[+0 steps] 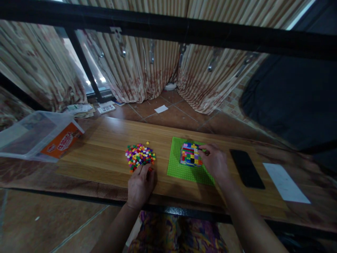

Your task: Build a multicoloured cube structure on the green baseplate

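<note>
A block of many-coloured toy bricks [191, 154] stands on a bright green studded baseplate [175, 168]. My right hand [215, 162] is at the block's right edge, thumb and finger pinched on a small, dark, greenish toy brick [204, 151]. Left of the baseplate lies a heap of tiny loose bricks [140, 154] in mixed colours. At the heap's near edge rests my left hand [140, 185], its fingers curled together beside some red bricks; what they hold, if anything, is hidden.
The wooden board [105, 154] carries a black phone [246, 168] to the right, with a white paper [286, 182] beyond it. A clear plastic bin [28, 137] with an orange label stands at the left. A dark metal bar [168, 23] crosses above, before striped curtains [142, 77].
</note>
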Demonstrator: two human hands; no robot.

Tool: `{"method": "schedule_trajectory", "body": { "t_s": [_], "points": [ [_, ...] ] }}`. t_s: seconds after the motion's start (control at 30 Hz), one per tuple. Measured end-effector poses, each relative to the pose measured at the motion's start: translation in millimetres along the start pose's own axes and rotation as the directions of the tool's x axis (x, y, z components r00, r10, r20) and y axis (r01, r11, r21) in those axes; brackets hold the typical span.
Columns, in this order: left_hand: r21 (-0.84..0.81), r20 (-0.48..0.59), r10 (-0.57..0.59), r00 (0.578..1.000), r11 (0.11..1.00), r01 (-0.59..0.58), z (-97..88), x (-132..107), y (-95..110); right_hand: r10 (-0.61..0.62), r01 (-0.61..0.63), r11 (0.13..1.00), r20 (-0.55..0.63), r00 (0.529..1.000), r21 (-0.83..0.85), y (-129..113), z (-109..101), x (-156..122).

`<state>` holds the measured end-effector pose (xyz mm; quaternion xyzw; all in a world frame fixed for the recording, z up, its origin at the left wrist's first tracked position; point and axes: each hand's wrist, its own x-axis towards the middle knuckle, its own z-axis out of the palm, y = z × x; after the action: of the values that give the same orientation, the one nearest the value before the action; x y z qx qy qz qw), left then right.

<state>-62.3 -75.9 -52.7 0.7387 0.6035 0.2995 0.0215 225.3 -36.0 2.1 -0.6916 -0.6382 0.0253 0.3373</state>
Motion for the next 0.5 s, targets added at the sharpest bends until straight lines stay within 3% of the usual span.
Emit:
{"method": "schedule_trajectory", "body": {
  "t_s": [0.13,0.27,0.5],
  "points": [
    [0.0,0.01,-0.004,1.0,1.0,0.004,-1.1,1,1,0.153,-0.137,0.974,-0.08,0.985,0.179,7,1,-4],
    [-0.004,0.017,-0.004,1.0,1.0,0.004,-1.9,1,2,0.359,-0.299,0.866,-0.082,0.93,0.4,15,12,0],
    [0.002,0.029,-0.007,1.0,1.0,0.006,-2.1,2,1,0.433,-0.395,0.825,-0.002,0.901,0.404,21,30,7]
  ]
}}
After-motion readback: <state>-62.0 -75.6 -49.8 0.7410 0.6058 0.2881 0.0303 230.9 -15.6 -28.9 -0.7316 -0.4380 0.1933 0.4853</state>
